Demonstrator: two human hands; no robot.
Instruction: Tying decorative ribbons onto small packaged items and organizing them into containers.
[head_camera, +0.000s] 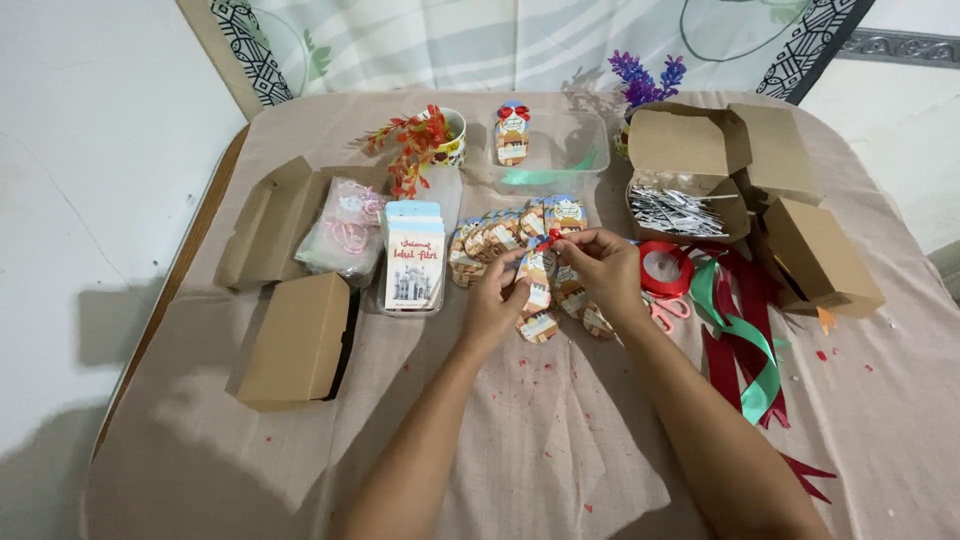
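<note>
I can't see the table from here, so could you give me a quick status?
Left hand and right hand both pinching one small gift tag with red bow. Loose tags beneath. Nothing blocking.

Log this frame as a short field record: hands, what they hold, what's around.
left hand: grip on a small decorated tag, held above the table
right hand: pinching a red bow at the tag's top
pile of tags: beneath and behind the hands
left side: closed brown box, stack of cards
right side: red ribbon roll, green ribbon, open box of silver strips
surface: beige tablecloth
</note>
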